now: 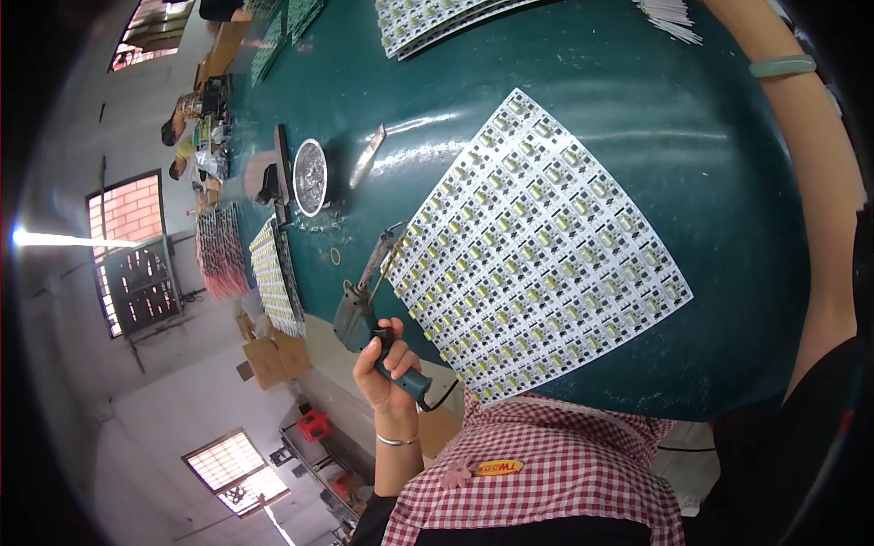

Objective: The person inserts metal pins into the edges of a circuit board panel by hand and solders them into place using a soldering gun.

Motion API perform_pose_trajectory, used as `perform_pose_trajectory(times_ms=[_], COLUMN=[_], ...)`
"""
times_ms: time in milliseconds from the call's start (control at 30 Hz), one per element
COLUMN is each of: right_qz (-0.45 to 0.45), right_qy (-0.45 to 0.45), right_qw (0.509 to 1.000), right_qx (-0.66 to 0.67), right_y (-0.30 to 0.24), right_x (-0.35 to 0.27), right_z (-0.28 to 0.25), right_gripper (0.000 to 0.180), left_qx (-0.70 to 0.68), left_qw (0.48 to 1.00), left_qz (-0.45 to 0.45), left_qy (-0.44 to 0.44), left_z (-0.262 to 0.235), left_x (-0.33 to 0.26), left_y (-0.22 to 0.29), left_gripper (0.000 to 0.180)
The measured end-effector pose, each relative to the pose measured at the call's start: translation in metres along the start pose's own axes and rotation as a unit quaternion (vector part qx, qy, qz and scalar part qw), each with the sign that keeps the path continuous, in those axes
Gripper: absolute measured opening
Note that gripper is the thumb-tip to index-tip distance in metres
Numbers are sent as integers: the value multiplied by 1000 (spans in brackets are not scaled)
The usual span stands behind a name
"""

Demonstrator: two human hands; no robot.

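Observation:
My left hand (390,369) is closed round the handle of a green soldering gun (350,320), its fingers at the trigger. The gun's tip end points up and reaches the left edge of a white circuit board panel (546,232). This panel lies turned at an angle before me, with rows of small yellow-topped parts across it. My right forearm (810,155), wearing a pale green bangle (783,66), stretches along the right side toward the top. The right hand itself lies beyond the picture's edge, near a bundle of thin white wires (671,20).
The green table (728,191) holds a round metal bowl (310,177), a small pointed packet (369,156) and a rubber band (336,257). More panels are stacked at the far side (437,23) and at the left (276,278). Other people sit further off at left.

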State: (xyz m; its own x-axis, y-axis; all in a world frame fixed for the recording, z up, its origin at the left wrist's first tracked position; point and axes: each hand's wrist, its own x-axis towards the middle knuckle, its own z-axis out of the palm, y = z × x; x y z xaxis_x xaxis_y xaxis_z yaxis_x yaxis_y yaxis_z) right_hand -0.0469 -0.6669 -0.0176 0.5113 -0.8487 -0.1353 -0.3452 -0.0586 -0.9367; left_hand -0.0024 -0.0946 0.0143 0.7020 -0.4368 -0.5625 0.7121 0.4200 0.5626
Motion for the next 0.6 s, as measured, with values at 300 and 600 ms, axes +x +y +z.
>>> perform_pose_trajectory(times_ms=[300, 600], right_qz=[-7, -6], right_qy=[-34, -38], right_qw=[999, 997], right_qx=[19, 66], right_y=[10, 12], right_x=[4, 2], right_z=[-11, -13], right_gripper=[15, 13], left_qx=[-15, -1], left_qw=[999, 999], left_qz=[-33, -33], left_qy=[-9, 4], left_z=[4, 10], left_x=[13, 18], left_y=[-15, -23], left_gripper=[31, 32])
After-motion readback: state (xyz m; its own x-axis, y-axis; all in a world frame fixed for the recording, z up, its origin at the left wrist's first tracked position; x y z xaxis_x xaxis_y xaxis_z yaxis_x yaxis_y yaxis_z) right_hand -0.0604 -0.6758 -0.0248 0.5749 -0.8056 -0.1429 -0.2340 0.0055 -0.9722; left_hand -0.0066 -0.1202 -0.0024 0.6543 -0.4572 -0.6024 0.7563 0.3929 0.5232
